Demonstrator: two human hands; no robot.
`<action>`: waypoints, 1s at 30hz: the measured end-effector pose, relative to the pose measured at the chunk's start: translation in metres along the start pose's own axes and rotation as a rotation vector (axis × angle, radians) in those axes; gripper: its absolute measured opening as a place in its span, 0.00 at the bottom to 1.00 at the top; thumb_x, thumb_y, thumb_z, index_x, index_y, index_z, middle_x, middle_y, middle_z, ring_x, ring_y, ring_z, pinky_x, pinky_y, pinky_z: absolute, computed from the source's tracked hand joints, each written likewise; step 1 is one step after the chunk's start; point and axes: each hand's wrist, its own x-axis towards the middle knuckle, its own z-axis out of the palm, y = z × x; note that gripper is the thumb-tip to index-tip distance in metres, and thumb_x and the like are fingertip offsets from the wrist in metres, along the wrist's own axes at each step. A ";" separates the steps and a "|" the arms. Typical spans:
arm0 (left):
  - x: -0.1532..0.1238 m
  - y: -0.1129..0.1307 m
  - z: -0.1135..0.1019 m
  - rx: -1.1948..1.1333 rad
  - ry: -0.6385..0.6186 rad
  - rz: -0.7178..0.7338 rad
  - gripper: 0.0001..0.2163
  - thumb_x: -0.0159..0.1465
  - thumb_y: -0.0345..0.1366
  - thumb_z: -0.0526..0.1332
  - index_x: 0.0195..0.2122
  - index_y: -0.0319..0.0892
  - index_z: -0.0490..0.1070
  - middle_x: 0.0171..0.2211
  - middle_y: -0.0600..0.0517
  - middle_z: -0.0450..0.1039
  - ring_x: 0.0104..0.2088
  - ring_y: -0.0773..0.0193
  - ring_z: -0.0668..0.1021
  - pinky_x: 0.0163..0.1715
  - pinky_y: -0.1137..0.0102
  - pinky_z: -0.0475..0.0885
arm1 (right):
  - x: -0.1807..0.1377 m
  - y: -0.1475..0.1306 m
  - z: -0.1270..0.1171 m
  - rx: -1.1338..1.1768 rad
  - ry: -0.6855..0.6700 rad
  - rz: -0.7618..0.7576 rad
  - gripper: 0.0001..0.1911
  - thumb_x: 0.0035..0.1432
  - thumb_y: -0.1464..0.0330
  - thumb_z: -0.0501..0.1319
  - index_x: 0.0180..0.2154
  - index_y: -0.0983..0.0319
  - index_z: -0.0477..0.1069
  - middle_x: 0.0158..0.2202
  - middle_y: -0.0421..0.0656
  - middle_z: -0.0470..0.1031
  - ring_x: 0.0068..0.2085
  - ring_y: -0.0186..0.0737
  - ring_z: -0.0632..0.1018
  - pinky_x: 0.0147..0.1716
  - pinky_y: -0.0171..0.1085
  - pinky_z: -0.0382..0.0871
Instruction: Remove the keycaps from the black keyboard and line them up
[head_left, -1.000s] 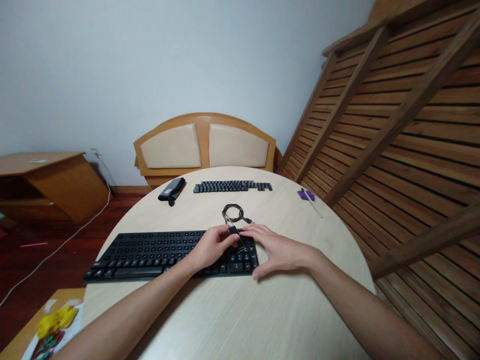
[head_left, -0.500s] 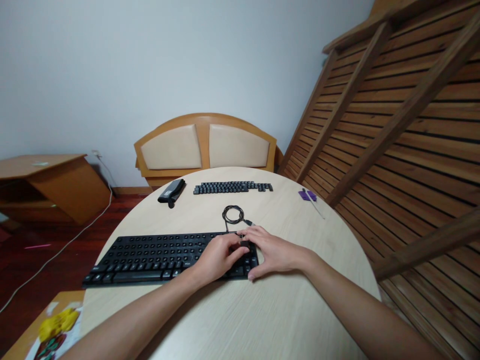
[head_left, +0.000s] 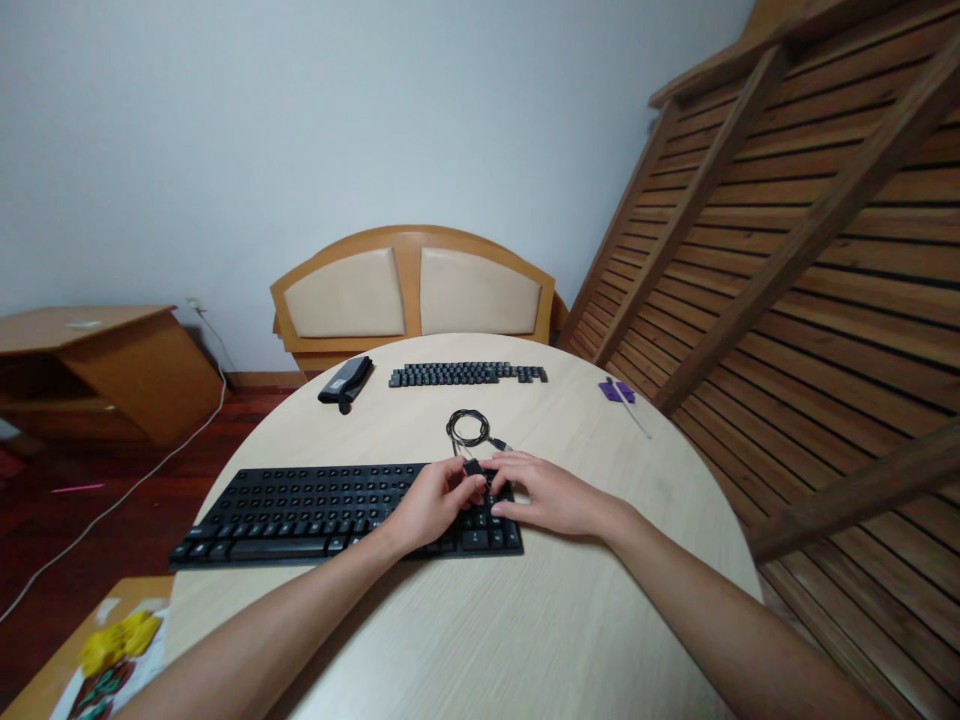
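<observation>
A black keyboard (head_left: 300, 505) lies near the front of the round table, with most of its upper keycaps off and its bottom row and number pad still capped. My left hand (head_left: 429, 507) is closed over the number pad side, pinching a small black keycap puller (head_left: 472, 467) whose thin wires point up and away. Close beside it, my right hand (head_left: 551, 495) hovers over or rests on the number pad, thumb and fingers apart with nothing visible between them. The keyboard's coiled cable (head_left: 468, 428) lies just behind both hands.
Loose keycaps (head_left: 450, 374) stand in rows at the back of the round table (head_left: 480, 640). A black pouch (head_left: 346, 381) lies left of them. A purple piece with a thin stick (head_left: 616, 392) lies at the right. Wooden slats (head_left: 810, 260) lean at the right.
My left hand has shifted slightly left and tilted up, lifting the puller off the keys. My right hand has drawn its thumb up onto the number pad.
</observation>
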 end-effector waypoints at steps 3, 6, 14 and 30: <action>0.004 -0.005 -0.001 -0.072 -0.005 -0.037 0.16 0.64 0.49 0.59 0.34 0.38 0.71 0.29 0.50 0.76 0.30 0.61 0.77 0.31 0.70 0.71 | 0.000 0.001 0.000 -0.018 0.009 -0.002 0.10 0.59 0.61 0.65 0.39 0.59 0.76 0.59 0.47 0.71 0.61 0.48 0.69 0.62 0.49 0.57; 0.005 -0.006 -0.001 -0.098 0.005 -0.040 0.17 0.63 0.49 0.61 0.34 0.38 0.71 0.28 0.50 0.76 0.30 0.62 0.77 0.30 0.70 0.71 | 0.000 0.001 -0.001 -0.030 0.036 0.007 0.10 0.59 0.60 0.65 0.37 0.59 0.76 0.56 0.47 0.73 0.57 0.48 0.73 0.59 0.48 0.61; 0.002 -0.001 -0.003 -0.130 0.007 -0.022 0.18 0.63 0.50 0.61 0.36 0.37 0.73 0.28 0.50 0.77 0.29 0.64 0.76 0.31 0.70 0.71 | 0.001 0.001 0.003 0.052 0.081 -0.019 0.08 0.58 0.63 0.66 0.37 0.60 0.74 0.54 0.47 0.74 0.56 0.46 0.71 0.57 0.47 0.62; 0.002 -0.002 -0.002 -0.170 0.080 -0.035 0.16 0.63 0.49 0.61 0.33 0.38 0.71 0.27 0.51 0.75 0.29 0.63 0.76 0.30 0.71 0.71 | 0.006 -0.005 0.007 0.053 0.119 -0.110 0.07 0.59 0.67 0.66 0.41 0.59 0.73 0.41 0.42 0.78 0.45 0.41 0.75 0.50 0.43 0.65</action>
